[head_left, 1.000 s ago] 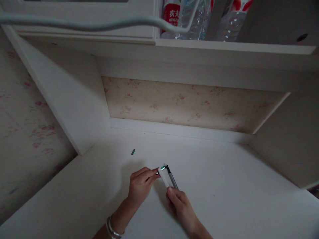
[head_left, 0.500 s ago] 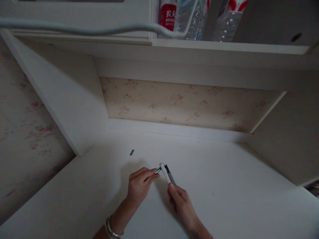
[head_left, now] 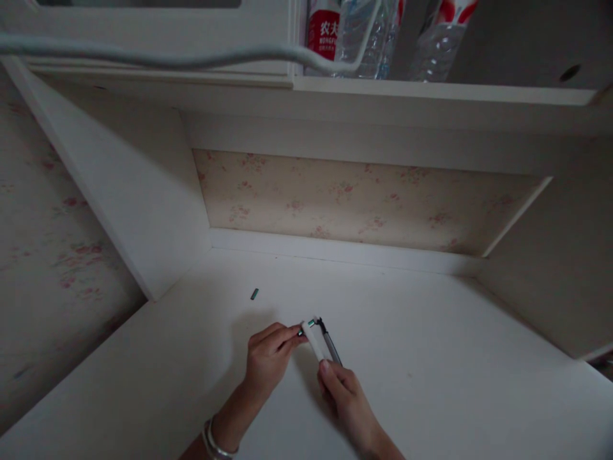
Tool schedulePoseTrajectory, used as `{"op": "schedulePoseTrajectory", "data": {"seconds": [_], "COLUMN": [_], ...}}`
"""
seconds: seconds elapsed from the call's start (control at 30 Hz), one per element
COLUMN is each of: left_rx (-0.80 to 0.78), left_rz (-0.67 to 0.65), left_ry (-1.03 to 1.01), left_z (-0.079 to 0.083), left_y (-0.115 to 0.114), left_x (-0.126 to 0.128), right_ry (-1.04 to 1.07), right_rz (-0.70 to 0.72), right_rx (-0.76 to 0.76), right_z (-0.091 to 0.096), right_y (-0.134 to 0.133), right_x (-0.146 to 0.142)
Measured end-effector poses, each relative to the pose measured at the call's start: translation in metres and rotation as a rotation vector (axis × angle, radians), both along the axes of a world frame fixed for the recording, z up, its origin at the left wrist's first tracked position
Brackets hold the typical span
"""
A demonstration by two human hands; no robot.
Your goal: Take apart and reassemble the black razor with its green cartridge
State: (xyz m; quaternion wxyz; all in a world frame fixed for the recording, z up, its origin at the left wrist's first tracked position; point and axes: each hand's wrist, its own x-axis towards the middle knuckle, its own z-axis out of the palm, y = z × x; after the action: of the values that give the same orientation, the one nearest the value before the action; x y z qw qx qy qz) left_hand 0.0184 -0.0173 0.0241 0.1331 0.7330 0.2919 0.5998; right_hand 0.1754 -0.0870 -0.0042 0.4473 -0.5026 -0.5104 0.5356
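Note:
My right hand (head_left: 341, 391) grips a slim white device with a dark hinged arm (head_left: 320, 338), held tilted over the white desk (head_left: 431, 370). My left hand (head_left: 271, 358) pinches a small green piece (head_left: 310, 324) against the device's upper end. Bangles circle my left wrist (head_left: 215, 441). A second small green piece (head_left: 254, 294) lies alone on the desk, up and left of my hands.
The desk sits in a white alcove with floral wallpaper (head_left: 359, 204) at the back and side panels left and right. A shelf above holds water bottles (head_left: 364, 32). A pale cable (head_left: 158, 57) hangs across the top.
The green piece in my left fingers went from just left of the device's tip back onto its end. The device tilted slightly. The loose green piece stayed put.

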Motion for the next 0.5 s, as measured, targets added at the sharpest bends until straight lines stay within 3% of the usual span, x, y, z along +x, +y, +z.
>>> {"op": "schedulePoseTrajectory", "data": {"seconds": [0.1, 0.27, 0.5], "left_rx": [-0.008, 0.012, 0.019], "left_rz": [0.017, -0.034, 0.047], "left_ry": [0.021, -0.031, 0.023], "left_z": [0.0006, 0.0021, 0.0057], "left_y": [-0.0001, -0.0001, -0.0005], "left_x": [-0.0006, 0.0008, 0.0001], "right_ry": [0.002, 0.017, -0.019], "right_rz": [0.034, -0.087, 0.056], "right_rx": [0.018, -0.003, -0.006], "right_z": [0.0001, 0.0004, 0.0047], "right_y": [-0.0008, 0.0017, -0.0025], "right_x": [-0.0004, 0.0021, -0.001]}}
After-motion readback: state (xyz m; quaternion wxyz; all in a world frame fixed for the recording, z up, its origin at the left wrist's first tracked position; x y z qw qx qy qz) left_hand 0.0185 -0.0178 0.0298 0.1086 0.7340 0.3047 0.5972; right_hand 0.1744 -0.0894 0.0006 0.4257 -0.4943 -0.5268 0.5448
